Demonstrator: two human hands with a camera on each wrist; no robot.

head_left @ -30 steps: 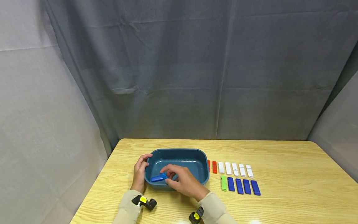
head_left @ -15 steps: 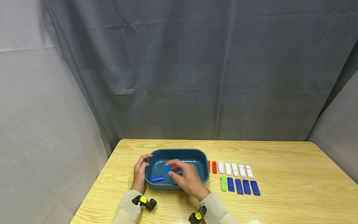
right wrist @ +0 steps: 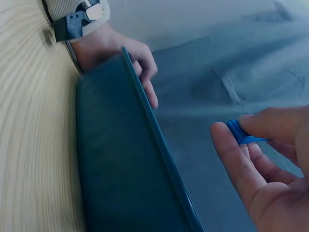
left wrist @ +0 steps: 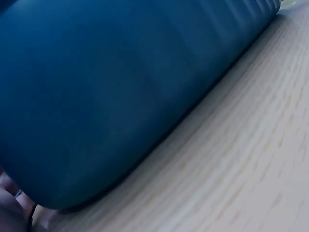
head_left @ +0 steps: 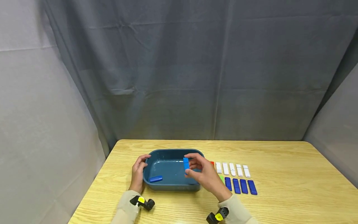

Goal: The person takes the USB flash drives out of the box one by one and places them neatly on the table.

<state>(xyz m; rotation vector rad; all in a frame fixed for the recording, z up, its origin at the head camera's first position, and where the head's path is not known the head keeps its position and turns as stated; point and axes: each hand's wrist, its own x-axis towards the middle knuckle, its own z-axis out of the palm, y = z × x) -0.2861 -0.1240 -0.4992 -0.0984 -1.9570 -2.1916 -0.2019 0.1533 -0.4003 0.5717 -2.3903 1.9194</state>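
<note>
In the head view, a dark teal plastic basin [head_left: 173,187] stands on the table, and my left hand [head_left: 137,175] holds its left rim. My right hand [head_left: 207,175] pinches a bright blue USB stick [head_left: 186,164] between thumb and fingers, held upright above the basin's right part. The right wrist view shows this blue stick [right wrist: 239,131] at the fingertips, above the rim. A darker blue USB stick [head_left: 155,179] lies inside the basin at the front left. In the left wrist view the basin's outer wall [left wrist: 120,96] fills most of the picture.
Right of the basin, several white USB sticks [head_left: 232,169] form a back row, with a red one [head_left: 212,163] partly behind my right hand. Several dark blue sticks [head_left: 236,186] and a partly hidden green one [head_left: 222,178] make up a front row. Grey curtains surround the wooden table [head_left: 279,174].
My right hand has picked up the bright blue stick from beside the other one in the basin and moved it right and upward. The left hand stays on the rim.
</note>
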